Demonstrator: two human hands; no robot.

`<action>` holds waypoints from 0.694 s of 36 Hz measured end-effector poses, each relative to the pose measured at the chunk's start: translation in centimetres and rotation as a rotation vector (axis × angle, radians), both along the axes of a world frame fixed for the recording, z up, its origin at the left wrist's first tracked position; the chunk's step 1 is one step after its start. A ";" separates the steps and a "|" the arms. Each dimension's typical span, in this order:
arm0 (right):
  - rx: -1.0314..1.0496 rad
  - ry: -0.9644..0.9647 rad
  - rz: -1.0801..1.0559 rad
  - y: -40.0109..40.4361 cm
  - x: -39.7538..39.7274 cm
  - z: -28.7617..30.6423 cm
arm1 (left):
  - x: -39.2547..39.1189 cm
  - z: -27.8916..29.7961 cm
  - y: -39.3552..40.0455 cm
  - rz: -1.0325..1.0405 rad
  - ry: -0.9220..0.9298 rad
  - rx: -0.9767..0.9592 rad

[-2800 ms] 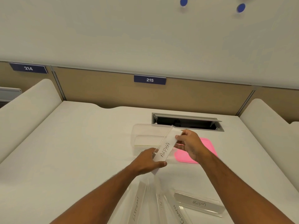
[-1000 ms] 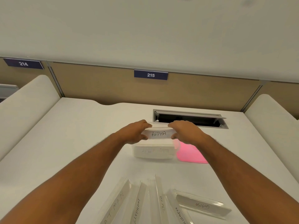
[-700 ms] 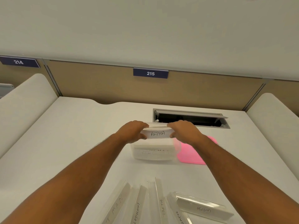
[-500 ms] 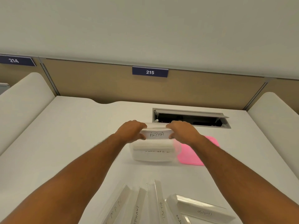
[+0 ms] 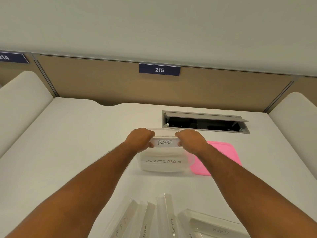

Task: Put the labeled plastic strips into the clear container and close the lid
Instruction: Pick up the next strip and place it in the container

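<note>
Head view: both arms reach out over the white bench, and the action is at the clear container.
Left hand: curled around the left end of the ALPHA strip, fingers wrapped over the top, thumb tucked under.
Right hand: clamped on the strip's right end in the same way, mirror image.
ALPHA strip: held level between the two hands, label facing the camera, right at the container's open top; whether it touches the rim, I cannot tell.
Clear container: sits on the bench between the forearms, lid off, and through its near wall shows a strip already inside, lettering reading partly "ERMAN".
Pink lid: flat on the bench just right of the container, partly hidden by the right forearm.
Loose strips: fanned out at the near edge of the bench, well apart from the container; "BETA" reads clearly, other labels cut off.
Background: open cable hatch behind the hands, sign 215 on the panel.
</note>
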State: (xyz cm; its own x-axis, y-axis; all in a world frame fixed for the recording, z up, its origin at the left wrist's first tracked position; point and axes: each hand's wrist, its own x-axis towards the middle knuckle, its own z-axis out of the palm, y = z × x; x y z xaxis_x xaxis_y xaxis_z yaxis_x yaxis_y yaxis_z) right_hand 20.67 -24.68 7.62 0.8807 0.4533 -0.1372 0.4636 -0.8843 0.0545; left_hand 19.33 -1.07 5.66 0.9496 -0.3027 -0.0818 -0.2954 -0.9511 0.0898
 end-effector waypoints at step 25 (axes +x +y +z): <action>-0.157 0.016 -0.007 1.4 0.7 -3.9 | 1.0 -3.8 -2.0 -0.007 0.098 0.122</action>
